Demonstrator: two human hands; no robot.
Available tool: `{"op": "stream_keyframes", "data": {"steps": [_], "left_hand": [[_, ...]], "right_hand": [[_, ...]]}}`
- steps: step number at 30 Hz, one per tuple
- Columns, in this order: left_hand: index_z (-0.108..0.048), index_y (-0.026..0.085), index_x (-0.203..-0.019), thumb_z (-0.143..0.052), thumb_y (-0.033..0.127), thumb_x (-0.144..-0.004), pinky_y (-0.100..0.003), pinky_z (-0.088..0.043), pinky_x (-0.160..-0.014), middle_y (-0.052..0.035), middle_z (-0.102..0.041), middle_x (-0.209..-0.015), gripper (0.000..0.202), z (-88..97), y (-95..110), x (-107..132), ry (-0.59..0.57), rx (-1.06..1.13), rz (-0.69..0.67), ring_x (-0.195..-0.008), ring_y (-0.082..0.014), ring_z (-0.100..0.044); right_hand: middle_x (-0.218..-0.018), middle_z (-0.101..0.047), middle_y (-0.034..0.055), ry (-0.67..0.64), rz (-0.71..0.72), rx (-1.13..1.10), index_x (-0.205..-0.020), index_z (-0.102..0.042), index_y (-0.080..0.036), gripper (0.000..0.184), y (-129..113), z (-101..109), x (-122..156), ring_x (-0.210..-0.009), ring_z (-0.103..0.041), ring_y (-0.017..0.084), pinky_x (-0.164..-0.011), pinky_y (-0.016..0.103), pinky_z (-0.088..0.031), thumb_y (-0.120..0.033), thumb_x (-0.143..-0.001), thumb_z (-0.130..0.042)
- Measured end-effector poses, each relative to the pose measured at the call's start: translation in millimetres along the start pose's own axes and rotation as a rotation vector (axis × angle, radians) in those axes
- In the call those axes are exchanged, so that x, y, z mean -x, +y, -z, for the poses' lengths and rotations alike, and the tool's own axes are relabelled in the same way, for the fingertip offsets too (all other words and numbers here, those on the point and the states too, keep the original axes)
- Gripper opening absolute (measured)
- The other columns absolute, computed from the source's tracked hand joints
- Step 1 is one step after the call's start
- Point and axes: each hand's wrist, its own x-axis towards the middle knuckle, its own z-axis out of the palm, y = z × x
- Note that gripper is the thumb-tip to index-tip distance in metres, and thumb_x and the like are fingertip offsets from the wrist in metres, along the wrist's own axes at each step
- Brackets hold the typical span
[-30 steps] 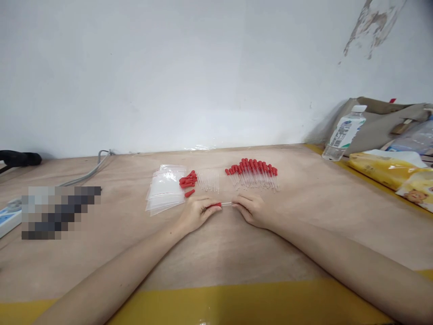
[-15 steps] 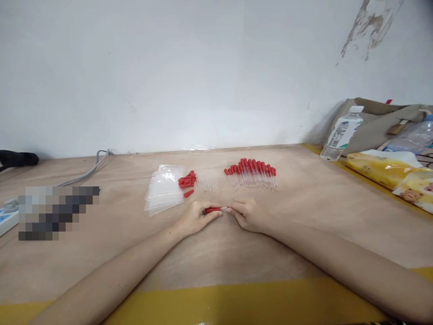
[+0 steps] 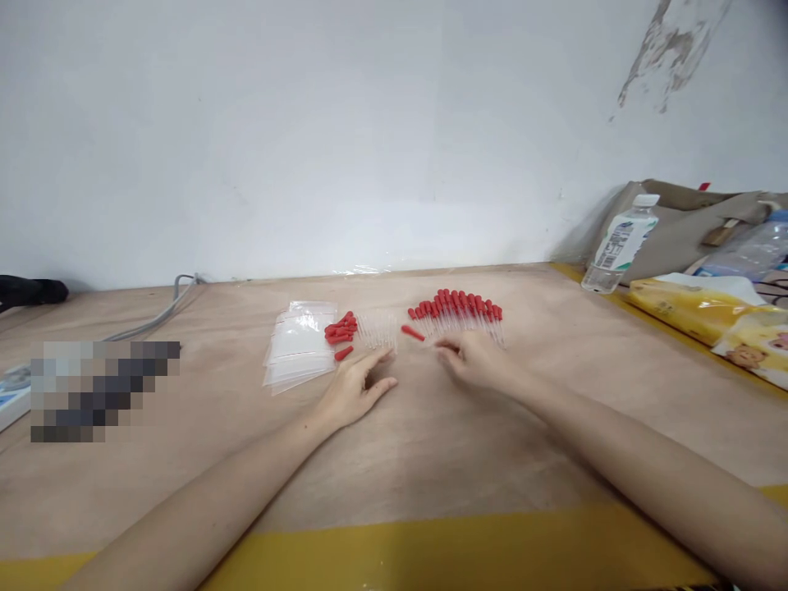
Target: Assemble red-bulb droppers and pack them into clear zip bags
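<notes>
Between the thumb and fingers of my right hand (image 3: 471, 359) is a dropper with a red rubber bulb (image 3: 413, 332); its clear tube runs back into my fingertips. My left hand (image 3: 357, 390) rests lower on the table, thumb and fingers apart, with nothing in it. Just beyond its fingertips lie several clear glass tubes (image 3: 377, 328) side by side. Loose red rubber bulbs (image 3: 341, 330) are heaped to their left, one lying apart. Behind my right hand, several red-topped droppers (image 3: 456, 305) lie in a row, partly covered by that hand.
Clear zip bags (image 3: 301, 345) are stacked left of the bulbs. A water bottle (image 3: 621, 242), a yellow tissue pack (image 3: 689, 308) and a grey bag (image 3: 677, 222) stand at the right. A grey cable (image 3: 157, 316) and a power strip (image 3: 16, 398) lie at the left.
My left hand has let go of the red bulb and opened. My right hand has moved the dropper forward, toward the row of red-topped droppers.
</notes>
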Motion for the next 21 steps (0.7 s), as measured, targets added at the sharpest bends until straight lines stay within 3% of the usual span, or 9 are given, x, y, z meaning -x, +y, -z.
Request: {"op": "stream_keyframes", "data": {"steps": [4, 6, 9, 14, 21], "left_hand": [[-0.058, 0.018, -0.117, -0.055, 0.037, -0.083, -0.041, -0.041, -0.099, -0.0107, -0.056, -0.125, 0.039, 5.6, 4, -2, -0.281, 0.068, -0.096, -0.117, -0.0227, -0.051], [-0.057, 0.019, -0.119, -0.053, 0.037, -0.084, -0.043, -0.038, -0.101, -0.0107, -0.053, -0.128, 0.039, 6.2, 6, -2, -0.339, 0.086, -0.112, -0.120, -0.0228, -0.048], [-0.055, 0.019, -0.121, -0.052, 0.036, -0.085, -0.044, -0.036, -0.103, -0.0108, -0.052, -0.129, 0.039, 5.6, 6, -3, -0.347, 0.090, -0.114, -0.122, -0.0226, -0.045], [-0.055, 0.020, -0.121, -0.052, 0.035, -0.086, -0.044, -0.037, -0.102, -0.0098, -0.053, -0.128, 0.038, 4.7, 4, -2, -0.326, 0.105, -0.118, -0.122, -0.0224, -0.046], [-0.056, 0.020, -0.121, -0.051, 0.035, -0.086, -0.044, -0.036, -0.103, -0.0099, -0.052, -0.128, 0.039, 4.0, 4, -2, -0.332, 0.089, -0.113, -0.122, -0.0228, -0.046]], "right_hand": [[-0.066, -0.067, 0.0030, 0.070, -0.291, -0.089, -0.070, -0.066, -0.017, 0.019, 16, 4, -27, -0.068, -0.062, 0.016, -0.063, 0.023, -0.043, -0.029, -0.078, -0.054], [-0.064, -0.066, 0.0047, 0.100, -0.370, -0.051, -0.062, -0.064, -0.017, 0.025, 18, -3, -42, -0.070, -0.062, 0.018, -0.063, 0.025, -0.043, -0.033, -0.078, -0.052], [-0.072, -0.067, 0.0080, 0.112, -0.465, 0.070, -0.063, -0.065, -0.017, 0.028, 17, -16, -59, -0.075, -0.063, 0.022, -0.062, 0.028, -0.043, -0.034, -0.078, -0.049], [-0.088, -0.067, 0.0131, 0.077, -0.575, 0.194, -0.081, -0.069, -0.016, 0.030, 19, -30, -71, -0.087, -0.062, 0.027, -0.067, 0.032, -0.045, -0.035, -0.079, -0.046], [-0.089, -0.067, 0.0107, 0.072, -0.527, 0.221, -0.084, -0.067, -0.019, 0.034, 14, -31, -67, -0.088, -0.062, 0.026, -0.071, 0.034, -0.045, -0.045, -0.081, -0.045]]}}
